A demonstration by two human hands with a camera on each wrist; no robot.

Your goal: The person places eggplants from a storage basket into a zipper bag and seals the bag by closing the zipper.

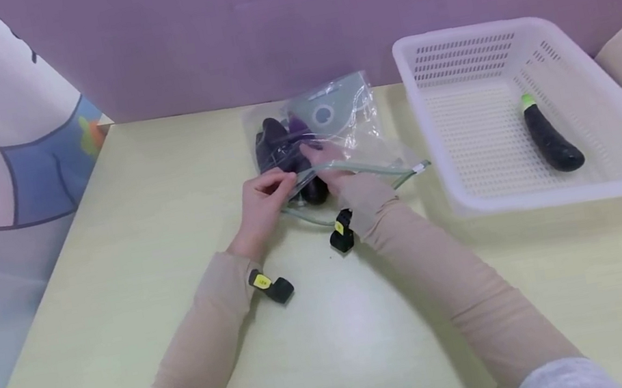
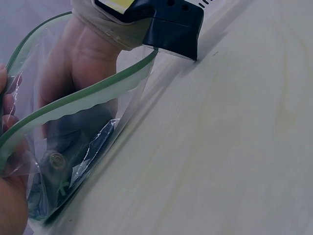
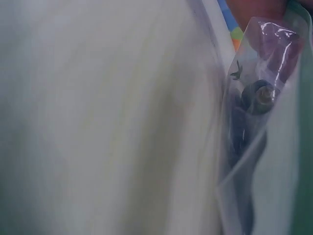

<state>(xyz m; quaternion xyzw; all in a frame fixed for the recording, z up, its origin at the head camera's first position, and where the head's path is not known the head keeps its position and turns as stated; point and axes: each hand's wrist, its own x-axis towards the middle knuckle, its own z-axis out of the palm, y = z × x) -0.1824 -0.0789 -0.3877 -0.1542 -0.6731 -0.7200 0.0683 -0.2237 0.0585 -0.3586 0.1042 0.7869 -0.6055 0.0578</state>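
Observation:
A clear zip bag (image 1: 344, 115) with a green-edged mouth lies towards the back of the table, several dark eggplants (image 1: 275, 141) inside it. My left hand (image 1: 265, 202) pinches the near left part of the bag's rim between thumb and fingers. Through the mouth reaches my right hand (image 1: 331, 164), its fingers around a dark eggplant (image 1: 315, 190) in the bag. The left wrist view shows the right hand (image 2: 83, 61) inside the bag, behind the green zip strip (image 2: 83, 95); plastic partly hides its fingers. In the right wrist view, an eggplant's stem end (image 3: 264, 95) shows through the plastic.
To the right stands a white plastic basket (image 1: 447, 149) with slotted walls, holding one eggplant (image 1: 551, 138) with a green tip. A purple wall (image 1: 281, 26) rises behind the pale table (image 1: 339, 355). A cartoon-printed cloth (image 1: 1, 276) hangs along the left.

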